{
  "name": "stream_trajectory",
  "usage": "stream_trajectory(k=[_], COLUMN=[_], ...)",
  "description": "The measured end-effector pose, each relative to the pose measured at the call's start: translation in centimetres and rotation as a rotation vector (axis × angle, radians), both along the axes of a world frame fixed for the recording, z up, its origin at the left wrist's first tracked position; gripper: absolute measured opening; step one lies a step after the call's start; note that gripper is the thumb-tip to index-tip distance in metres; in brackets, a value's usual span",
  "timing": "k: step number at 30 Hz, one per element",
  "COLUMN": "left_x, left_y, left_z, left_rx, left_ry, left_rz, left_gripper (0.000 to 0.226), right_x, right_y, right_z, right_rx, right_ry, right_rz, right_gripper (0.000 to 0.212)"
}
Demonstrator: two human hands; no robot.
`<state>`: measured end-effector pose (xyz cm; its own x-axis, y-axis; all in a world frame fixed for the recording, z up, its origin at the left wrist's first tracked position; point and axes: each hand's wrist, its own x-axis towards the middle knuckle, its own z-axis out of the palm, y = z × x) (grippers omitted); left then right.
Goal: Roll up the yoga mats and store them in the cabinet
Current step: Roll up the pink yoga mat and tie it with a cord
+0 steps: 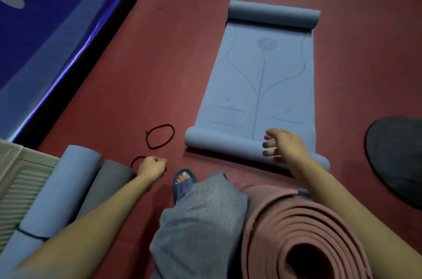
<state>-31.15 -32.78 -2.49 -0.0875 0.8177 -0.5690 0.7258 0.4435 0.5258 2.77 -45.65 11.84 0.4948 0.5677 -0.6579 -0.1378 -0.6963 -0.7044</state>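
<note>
A blue yoga mat (258, 87) lies on the red floor, curled at both its far end and its near end. My right hand (283, 145) rests with spread fingers on the right part of the near curl. My left hand (151, 168) is a fist on the floor, gripping a black elastic loop (137, 160) whose arc sticks out to its left. A second black loop (159, 136) lies free just beyond it. A rolled pink mat (303, 233) lies by my right arm. Two rolled mats, blue (57, 189) and grey (107, 187), lie at the left.
A blue padded banner (45, 34) slopes along the upper left edge of the floor. A pale ribbed panel (13, 178) lies at the far left. A dark round cushion (397, 157) sits at the right. My knee and a sandalled foot (182, 181) are in the middle foreground.
</note>
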Motion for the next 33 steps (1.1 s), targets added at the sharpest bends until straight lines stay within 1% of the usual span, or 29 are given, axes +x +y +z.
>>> stream_trajectory(k=[2,3,4,6,7,9,12,16,18,19,21,22,24,26,28,30,31,32,33], left_x=[-2.1,-2.7,-3.2,-3.5,-3.6,-3.8,-4.2,-3.7,-3.4,-3.4,-3.2,-3.2,-3.2,-3.5,-3.6,-3.2,-2.9,-2.4,-1.7], left_y=[0.3,0.5,0.7,1.2,1.6,2.6,3.6,2.6,1.5,1.0,0.3,0.1,0.3,1.4,2.8,4.0,4.4,4.6,4.6], left_z=[-4.5,-6.4,-8.1,-10.8,-12.1,-14.6,-17.9,-20.7,-21.9,-22.5,-23.0,-22.8,-21.3,-18.5,-13.9,-8.0,-4.5,-0.8,3.0], left_rx=[-0.084,-0.109,-0.134,-0.173,-0.198,-0.224,-0.253,-0.31,-0.358,-0.369,-0.364,-0.361,-0.321,-0.206,-0.03,0.126,0.156,0.136,0.072], left_ry=[0.259,0.337,0.386,0.433,0.446,0.449,0.427,0.45,0.456,0.464,0.518,0.552,0.6,0.607,0.559,0.415,0.276,0.101,-0.078], left_rz=[-0.174,-0.236,-0.279,-0.301,-0.283,-0.202,-0.113,-0.118,-0.106,-0.097,-0.161,-0.231,-0.349,-0.429,-0.493,-0.56,-0.559,-0.547,-0.545], left_gripper=[0.026,0.029,0.034,0.044,0.048,0.055,0.059,0.069,0.074,0.071,0.052,0.045,0.041,0.041,0.04,0.042,0.038,0.032,0.026], right_x=[-0.6,-0.5,-0.3,0.1,0.2,-0.3,-2.1,-3.8,-4.5,-4.7,-4.8,-4.8,-4.5,-4.1,-3.9,-3.7,-3.7,-3.8,-3.9], right_y=[1.7,2.2,2.7,3.2,3.6,4.7,6.0,6.7,7.0,7.2,7.6,7.8,8.1,8.1,7.8,7.3,7.3,7.2,7.2], right_z=[-1.8,-2.8,-3.5,-4.0,-3.9,-3.6,-3.5,-3.5,-3.7,-3.7,-4.1,-4.2,-4.2,-4.1,-3.4,-2.1,-1.1,0.1,1.7], right_rx=[-0.074,-0.145,-0.205,-0.288,-0.283,-0.21,-0.127,-0.068,-0.066,-0.064,-0.057,-0.058,-0.065,-0.067,-0.056,-0.01,0.02,0.05,0.087], right_ry=[-0.281,-0.366,-0.4,-0.397,-0.396,-0.387,-0.311,-0.228,-0.18,-0.163,-0.156,-0.166,-0.215,-0.253,-0.269,-0.321,-0.355,-0.373,-0.357], right_rz=[0.305,0.455,0.574,0.695,0.71,0.721,0.741,0.782,0.791,0.789,0.777,0.769,0.775,0.751,0.704,0.713,0.736,0.754,0.766], right_gripper=[0.036,0.034,0.031,0.033,0.033,0.032,0.038,0.032,0.033,0.033,0.033,0.032,0.031,0.027,0.022,0.018,0.014,0.01,0.007])
